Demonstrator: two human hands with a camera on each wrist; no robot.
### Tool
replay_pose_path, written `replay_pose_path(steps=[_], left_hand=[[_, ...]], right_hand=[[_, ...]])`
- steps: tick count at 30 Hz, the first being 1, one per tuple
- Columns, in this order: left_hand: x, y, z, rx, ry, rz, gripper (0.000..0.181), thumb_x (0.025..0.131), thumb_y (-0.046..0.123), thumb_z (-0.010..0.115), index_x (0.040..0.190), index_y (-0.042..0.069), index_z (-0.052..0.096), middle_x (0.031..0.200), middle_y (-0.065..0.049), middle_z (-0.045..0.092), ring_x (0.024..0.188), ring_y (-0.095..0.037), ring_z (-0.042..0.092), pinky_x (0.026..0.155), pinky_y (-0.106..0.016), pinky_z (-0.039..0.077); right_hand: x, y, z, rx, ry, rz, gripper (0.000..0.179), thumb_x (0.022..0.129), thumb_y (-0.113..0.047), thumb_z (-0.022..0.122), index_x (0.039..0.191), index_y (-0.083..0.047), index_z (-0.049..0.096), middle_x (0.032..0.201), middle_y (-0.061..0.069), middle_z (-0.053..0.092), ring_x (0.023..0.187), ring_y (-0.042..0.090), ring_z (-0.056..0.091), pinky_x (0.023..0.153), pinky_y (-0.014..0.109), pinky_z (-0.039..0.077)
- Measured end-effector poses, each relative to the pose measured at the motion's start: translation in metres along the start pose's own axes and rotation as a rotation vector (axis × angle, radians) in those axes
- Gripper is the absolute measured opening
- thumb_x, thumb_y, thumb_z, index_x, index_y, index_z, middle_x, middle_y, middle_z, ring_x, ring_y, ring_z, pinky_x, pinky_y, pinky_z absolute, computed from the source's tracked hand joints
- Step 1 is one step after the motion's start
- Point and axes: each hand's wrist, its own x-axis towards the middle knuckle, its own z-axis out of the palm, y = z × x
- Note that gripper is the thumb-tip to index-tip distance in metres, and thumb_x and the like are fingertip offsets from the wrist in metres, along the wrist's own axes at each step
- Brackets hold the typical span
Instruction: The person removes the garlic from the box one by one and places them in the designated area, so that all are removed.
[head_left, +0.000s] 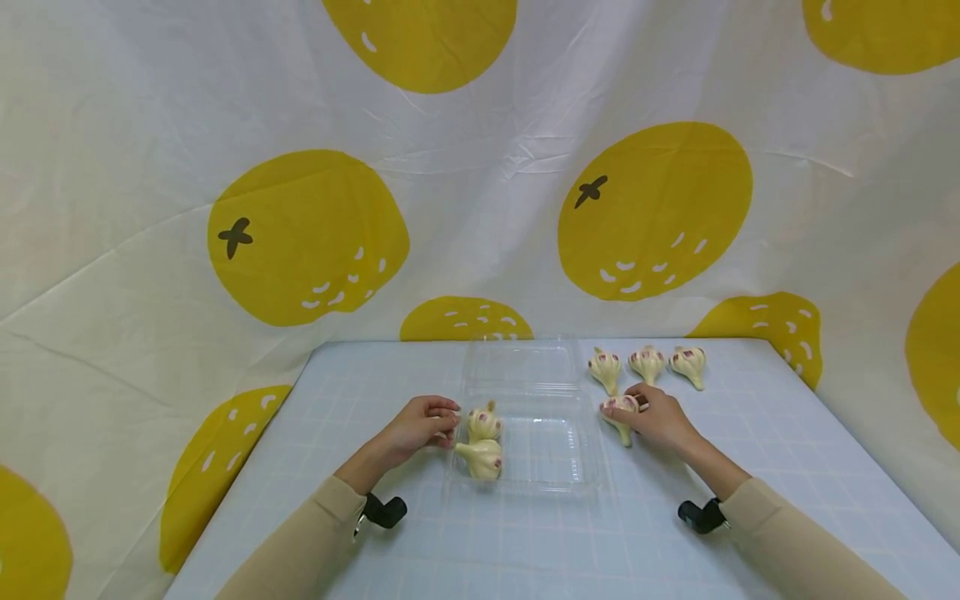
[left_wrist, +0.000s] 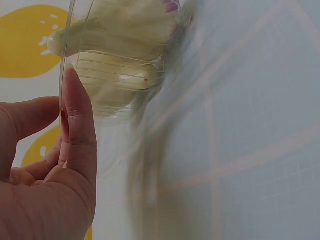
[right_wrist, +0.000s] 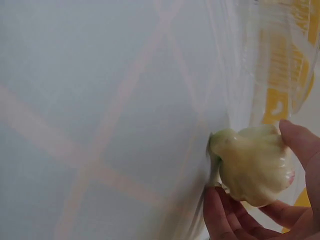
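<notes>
The person's left hand [head_left: 418, 429] pinches the side wall of a clear plastic clamshell box [head_left: 540, 454], thumb on one face and index finger on the other, as the left wrist view shows. The right hand [head_left: 660, 419] grips a garlic bulb [head_left: 619, 408] between the thumb and the fingers; the bulb's stem points back toward the person, and whether it touches the table cannot be told.

The box lies open between the two hands, its base just beside the left hand and reaching nearly to the held bulb. Its lid [head_left: 525, 364] is folded back flat, farther from the person than both hands. Inside the base, right next to the left fingers, sit two garlic bulbs: a far one [head_left: 485, 423] with its stem toward the lid, and a near one [head_left: 482, 460] with its stem toward the left hand.

Just beyond the right hand, three more bulbs stand in a row: a left bulb [head_left: 604, 367], a middle bulb [head_left: 647, 362] and a right bulb [head_left: 687, 364].

Behind the hands, each wrist carries a black camera below a beige sleeve [head_left: 300, 542]. Under everything spreads a pale blue checked tablecloth [head_left: 480, 550]; past the lid hangs a white curtain [head_left: 480, 200] printed with large yellow fruit.
</notes>
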Motion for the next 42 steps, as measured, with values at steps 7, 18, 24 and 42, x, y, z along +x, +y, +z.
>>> replay_pose_path(steps=[7, 18, 24, 42], left_hand=[[0.0, -0.002, 0.001, -0.033, -0.021, 0.028, 0.038, 0.1, 0.0, 0.061, 0.131, -0.018, 0.049, 0.092, -0.008, 0.061, 0.074, -0.014, 0.059, 0.066, -0.027, 0.06], [-0.002, 0.0, 0.001, -0.029, -0.014, 0.028, 0.036, 0.1, 0.001, 0.061, 0.13, -0.017, 0.05, 0.094, -0.01, 0.06, 0.075, -0.014, 0.058, 0.066, -0.026, 0.059], [-0.002, 0.0, 0.001, -0.03, -0.015, 0.026, 0.036, 0.1, 0.0, 0.06, 0.13, -0.018, 0.05, 0.093, -0.009, 0.06, 0.074, -0.014, 0.058, 0.066, -0.026, 0.059], [0.0, -0.002, 0.0, -0.024, -0.018, 0.028, 0.035, 0.101, 0.002, 0.061, 0.129, -0.017, 0.052, 0.093, -0.01, 0.061, 0.075, -0.014, 0.058, 0.066, -0.027, 0.06]], right_hand=[[-0.005, -0.006, -0.001, -0.003, -0.017, -0.001, 0.068, 0.089, -0.052, 0.076, 0.126, 0.003, 0.058, 0.119, 0.024, 0.063, 0.105, 0.035, 0.059, 0.085, 0.048, 0.053], [-0.005, -0.002, 0.001, -0.013, -0.014, -0.025, 0.07, 0.088, -0.05, 0.078, 0.129, 0.002, 0.055, 0.122, 0.023, 0.063, 0.108, 0.036, 0.06, 0.085, 0.047, 0.055], [-0.008, -0.002, 0.0, -0.003, -0.017, -0.049, 0.065, 0.088, -0.043, 0.081, 0.127, 0.002, 0.056, 0.115, 0.021, 0.066, 0.103, 0.033, 0.062, 0.081, 0.045, 0.055], [-0.012, -0.004, 0.002, -0.029, 0.014, -0.105, 0.059, 0.085, -0.033, 0.084, 0.122, 0.001, 0.054, 0.112, 0.02, 0.063, 0.09, 0.028, 0.057, 0.069, 0.035, 0.048]])
